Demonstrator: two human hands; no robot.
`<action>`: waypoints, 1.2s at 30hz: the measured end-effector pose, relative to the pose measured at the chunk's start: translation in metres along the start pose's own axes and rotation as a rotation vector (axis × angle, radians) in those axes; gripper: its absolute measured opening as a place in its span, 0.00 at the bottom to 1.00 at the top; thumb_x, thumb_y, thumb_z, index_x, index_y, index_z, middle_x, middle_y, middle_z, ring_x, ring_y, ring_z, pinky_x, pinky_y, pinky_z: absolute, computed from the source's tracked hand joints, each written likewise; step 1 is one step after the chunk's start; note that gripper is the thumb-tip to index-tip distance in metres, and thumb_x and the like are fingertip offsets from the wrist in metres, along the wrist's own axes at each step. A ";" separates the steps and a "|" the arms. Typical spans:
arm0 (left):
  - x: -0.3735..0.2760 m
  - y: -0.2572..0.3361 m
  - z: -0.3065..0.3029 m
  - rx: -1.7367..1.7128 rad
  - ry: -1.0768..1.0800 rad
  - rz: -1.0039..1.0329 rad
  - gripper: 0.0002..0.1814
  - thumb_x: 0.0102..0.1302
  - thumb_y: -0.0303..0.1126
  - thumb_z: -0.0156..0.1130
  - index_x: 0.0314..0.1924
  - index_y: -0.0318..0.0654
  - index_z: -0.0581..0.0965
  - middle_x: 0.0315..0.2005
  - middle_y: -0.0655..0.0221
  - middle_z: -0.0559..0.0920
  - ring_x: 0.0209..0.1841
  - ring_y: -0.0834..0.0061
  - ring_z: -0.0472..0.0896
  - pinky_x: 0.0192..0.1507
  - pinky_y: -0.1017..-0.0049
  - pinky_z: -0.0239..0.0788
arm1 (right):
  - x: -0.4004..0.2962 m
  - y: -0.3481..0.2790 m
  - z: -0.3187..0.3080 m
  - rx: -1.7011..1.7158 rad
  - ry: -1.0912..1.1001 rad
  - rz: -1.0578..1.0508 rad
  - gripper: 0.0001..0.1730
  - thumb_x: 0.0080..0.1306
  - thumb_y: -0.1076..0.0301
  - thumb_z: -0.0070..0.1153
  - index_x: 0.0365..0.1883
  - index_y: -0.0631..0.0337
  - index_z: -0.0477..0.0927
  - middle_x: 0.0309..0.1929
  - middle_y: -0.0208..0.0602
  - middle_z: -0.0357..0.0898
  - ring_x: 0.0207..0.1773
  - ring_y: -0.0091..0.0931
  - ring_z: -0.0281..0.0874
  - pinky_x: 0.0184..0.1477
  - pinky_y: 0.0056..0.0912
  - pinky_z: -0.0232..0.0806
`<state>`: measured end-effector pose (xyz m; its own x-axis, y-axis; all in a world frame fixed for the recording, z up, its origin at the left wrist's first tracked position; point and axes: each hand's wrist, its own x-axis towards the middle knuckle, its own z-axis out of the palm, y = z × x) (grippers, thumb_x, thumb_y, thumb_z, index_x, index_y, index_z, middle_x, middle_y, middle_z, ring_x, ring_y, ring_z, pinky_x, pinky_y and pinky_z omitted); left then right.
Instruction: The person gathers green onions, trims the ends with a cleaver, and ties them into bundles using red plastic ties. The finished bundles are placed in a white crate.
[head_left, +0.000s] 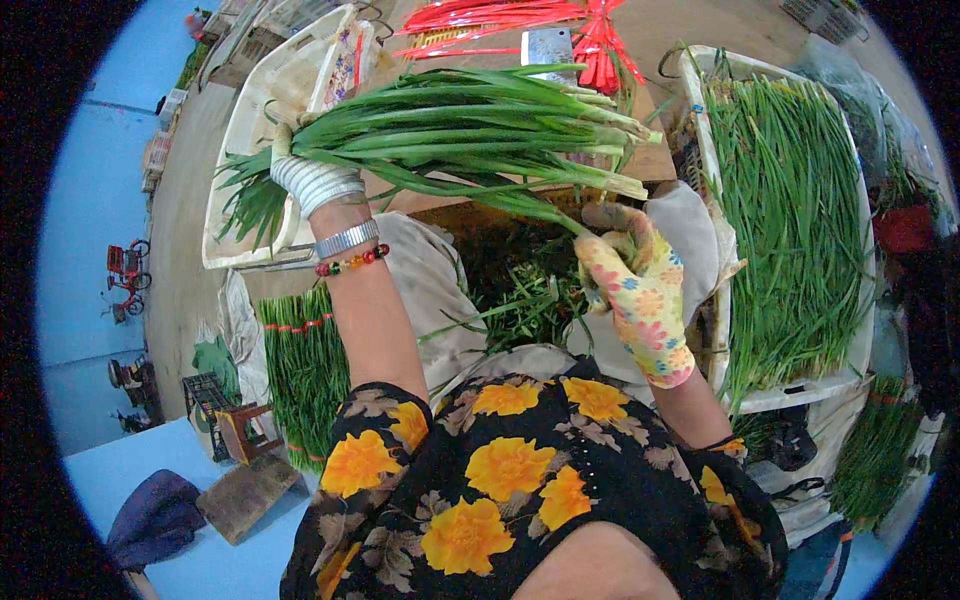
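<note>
My left hand (311, 169), in a pale glove with a ribbed cuff, is closed around the leafy part of a bundle of green leafy stalks (465, 135), its fingers largely hidden by leaves. The pale stalk ends point right. In a yellow flowered glove, my right hand (634, 281) pinches the pale end of one stalk (559, 217) just below the bundle. Loose green leaves and trimmings (532, 307) lie below, between pale cloths over my lap. Behind the bundle are a wooden board (654, 161) and red plastic ties (600, 64).
At left is a white plastic crate (251, 97); tied green bundles (304, 375) stand below it. On the right, another white crate (866, 300) holds many long green stalks (787, 225). A small wooden stool (244, 431) is at lower left.
</note>
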<state>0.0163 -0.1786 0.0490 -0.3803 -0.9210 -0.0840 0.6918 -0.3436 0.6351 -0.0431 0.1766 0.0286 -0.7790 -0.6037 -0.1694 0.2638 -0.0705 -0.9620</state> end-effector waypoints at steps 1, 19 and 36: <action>-0.001 -0.001 0.000 0.017 0.013 0.037 0.14 0.65 0.42 0.49 0.29 0.40 0.72 0.23 0.64 0.76 0.27 0.64 0.75 0.37 0.63 0.70 | 0.004 -0.003 -0.001 -0.208 0.010 -0.142 0.16 0.62 0.62 0.59 0.44 0.62 0.76 0.27 0.40 0.78 0.25 0.29 0.76 0.27 0.29 0.67; -0.042 -0.045 0.016 0.173 0.156 -0.034 0.16 0.63 0.43 0.55 0.40 0.37 0.76 0.37 0.59 0.81 0.39 0.61 0.78 0.47 0.60 0.71 | 0.051 0.033 0.016 -0.072 -0.029 -0.283 0.12 0.63 0.67 0.54 0.42 0.63 0.79 0.34 0.41 0.80 0.39 0.33 0.76 0.45 0.34 0.67; 0.005 -0.012 -0.044 -0.054 0.025 -0.043 0.15 0.63 0.42 0.53 0.36 0.36 0.75 0.33 0.59 0.80 0.37 0.59 0.78 0.48 0.53 0.71 | -0.011 -0.003 -0.018 -0.518 -0.189 -0.403 0.23 0.56 0.64 0.63 0.49 0.62 0.74 0.34 0.43 0.80 0.36 0.38 0.80 0.37 0.36 0.71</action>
<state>0.0334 -0.1868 0.0078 -0.3954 -0.9094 -0.1294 0.7077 -0.3914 0.5882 -0.0461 0.1975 0.0294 -0.6338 -0.7419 0.2188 -0.3690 0.0414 -0.9285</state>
